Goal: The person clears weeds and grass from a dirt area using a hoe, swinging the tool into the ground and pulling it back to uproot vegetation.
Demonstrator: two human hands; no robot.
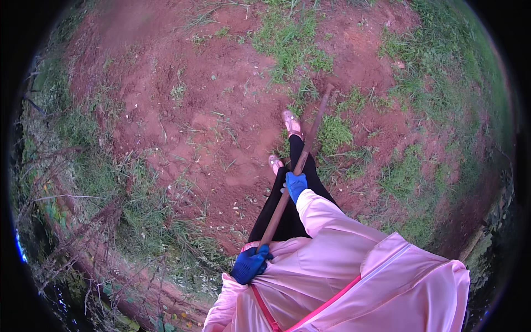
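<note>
My left hand [250, 264], in a blue knit glove, is closed around the near end of a long wooden tool handle [277, 219], close to my waist. Farther along the shaft my right hand [295, 185], gloved the same way, grips it from the right side. The handle slants away in front of my legs, past my shoes. Its far end [329, 88] reaches the reddish soil beside a grass tuft [335, 133]. No blade can be made out there, so the kind of tool is not certain.
My pink clog-like shoes [291, 120] stand on bare reddish soil [199, 137], left of the shaft. Green grass [435, 83] grows along the right. Dry branches [99, 220] and weeds border the lower left. A grass strip [290, 41] runs ahead.
</note>
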